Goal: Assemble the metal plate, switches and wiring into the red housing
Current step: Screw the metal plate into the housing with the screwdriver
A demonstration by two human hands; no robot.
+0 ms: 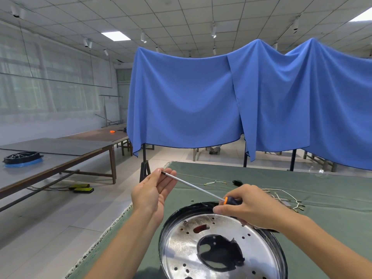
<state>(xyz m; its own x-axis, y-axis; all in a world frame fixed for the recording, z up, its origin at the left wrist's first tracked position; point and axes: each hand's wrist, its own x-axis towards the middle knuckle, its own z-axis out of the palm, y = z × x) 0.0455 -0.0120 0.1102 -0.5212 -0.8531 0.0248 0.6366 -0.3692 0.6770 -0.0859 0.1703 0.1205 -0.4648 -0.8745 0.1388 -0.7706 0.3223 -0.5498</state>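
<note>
Metal plate (221, 248): round, shiny, pierced with small holes and one large dark central opening; seated inside a dark-rimmed round housing (163, 234) at the near edge of the bench (302, 228). It lies directly below the right hand and to the right of the left forearm.

Right hand (247, 210): above the plate's far rim, fingers curled round the black-and-orange handle of a screwdriver (201, 188).

Screwdriver: slim silver shaft running up and left from the handle, over the bench edge, to the left hand.

Left hand (153, 190): palm turned up, fingers only loosely bent; the dark tip of the shaft rests against the fingertips (167, 174). Whether they pinch it cannot be told.

Bench: covered with green cloth.

Wires (281, 196): pale leads with small terminals, lying loose beyond the right hand; a second short lead (215, 182) and a small black part (237, 182) farther back.

Room: pale tiled floor; long grey table (60, 154) to the left carrying a dark round frame (22, 157); blue curtain (221, 97) hung on stands across the back; panelled ceiling with light fittings.
</note>
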